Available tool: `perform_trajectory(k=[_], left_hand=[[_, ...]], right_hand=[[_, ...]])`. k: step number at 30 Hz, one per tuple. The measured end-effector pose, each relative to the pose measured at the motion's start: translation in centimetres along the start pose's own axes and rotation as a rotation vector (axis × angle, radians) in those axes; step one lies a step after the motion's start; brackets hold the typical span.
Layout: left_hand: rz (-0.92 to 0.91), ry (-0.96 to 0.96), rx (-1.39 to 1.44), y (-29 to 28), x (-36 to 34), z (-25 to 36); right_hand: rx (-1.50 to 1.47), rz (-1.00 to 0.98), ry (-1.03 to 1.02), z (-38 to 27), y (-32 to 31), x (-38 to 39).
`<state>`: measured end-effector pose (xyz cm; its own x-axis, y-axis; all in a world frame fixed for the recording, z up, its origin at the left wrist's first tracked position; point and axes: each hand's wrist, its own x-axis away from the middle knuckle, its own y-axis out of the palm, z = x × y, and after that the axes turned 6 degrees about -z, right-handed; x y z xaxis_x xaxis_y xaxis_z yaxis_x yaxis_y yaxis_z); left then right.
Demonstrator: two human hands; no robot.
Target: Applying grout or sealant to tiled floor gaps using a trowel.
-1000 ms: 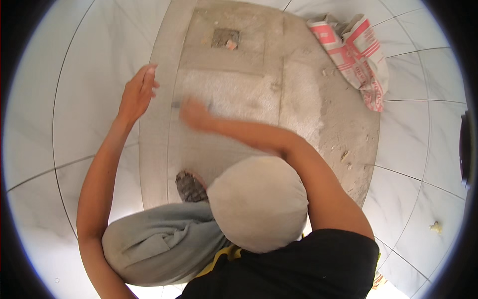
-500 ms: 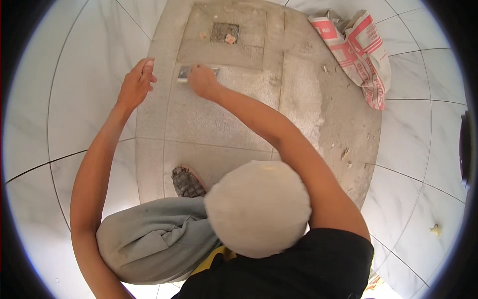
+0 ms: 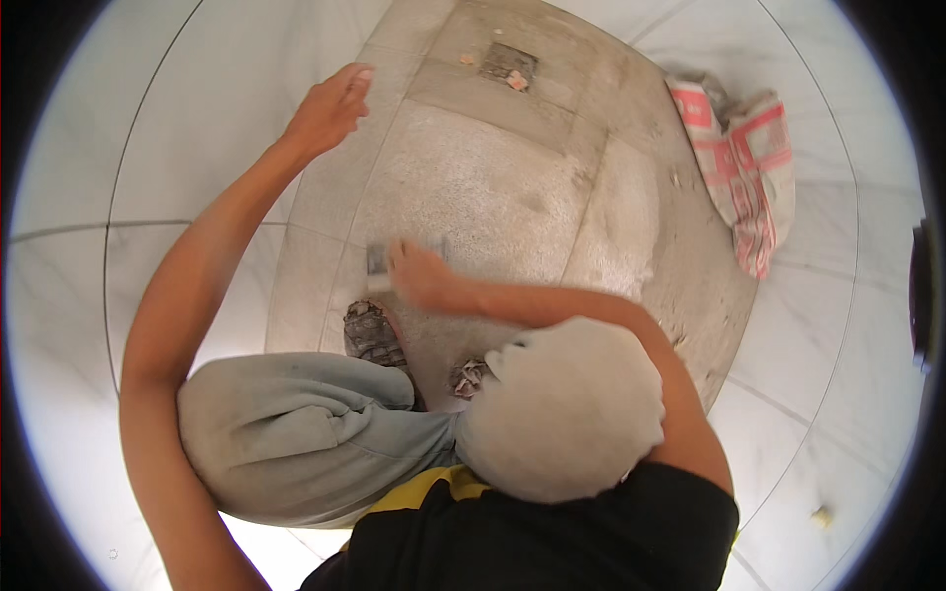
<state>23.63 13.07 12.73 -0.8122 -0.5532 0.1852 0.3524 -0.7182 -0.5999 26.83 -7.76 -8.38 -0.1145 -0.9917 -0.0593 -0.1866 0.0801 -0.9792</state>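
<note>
My right hand (image 3: 424, 276), smeared by motion, is closed over a flat rectangular tool (image 3: 378, 259) with greyish ends. The tool lies against the rough, light grey floor patch, close to my mud-caked left shoe (image 3: 371, 333). What kind of tool it is stays unclear, since the hand covers its middle. Farther up and to the left, my left hand (image 3: 330, 106) hangs over the patch's left border. Its fingers are loosely curled, the thumb is stretched out, and nothing is in it.
A square hole (image 3: 507, 65) with orange fragments breaks the patch at the far end. A crumpled white and red sack (image 3: 746, 167) lies at the right. Glossy white tiles (image 3: 197, 128) surround the patch. A small yellowish lump (image 3: 821, 516) sits on tile at lower right.
My right hand has drawn the flat tool back toward my feet. My left hand has moved up and to the right. The view has turned slightly.
</note>
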Motion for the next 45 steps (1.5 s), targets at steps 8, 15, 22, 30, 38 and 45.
perform_trajectory(k=[8, 15, 22, 30, 38, 45], left_hand=[[-0.022, 0.078, -0.294, 0.3, 0.1, -3.3], [0.067, 0.192, -0.387, 0.8, -0.9, -5.3], [0.041, 0.043, -0.248, -0.4, -1.2, -1.5], [-0.028, 0.08, -0.25, -0.3, 1.7, -5.0], [-0.081, 0.008, -0.228, 0.5, 0.0, -3.4], [-0.154, 0.054, -0.092, 4.4, -1.3, 0.8]], right_hand=[[0.021, -0.408, 0.139, 11.3, -6.2, 2.3], [-0.108, -0.29, 0.102, 5.2, -6.1, 0.1], [-0.156, -0.174, -0.486, -0.8, -3.6, 4.3], [-0.126, -0.386, 0.322, 10.7, -8.9, -4.3], [-0.065, -0.296, 0.436, 11.8, -6.6, 3.4], [-0.081, -0.042, 0.391, 9.1, -2.8, 4.1]])
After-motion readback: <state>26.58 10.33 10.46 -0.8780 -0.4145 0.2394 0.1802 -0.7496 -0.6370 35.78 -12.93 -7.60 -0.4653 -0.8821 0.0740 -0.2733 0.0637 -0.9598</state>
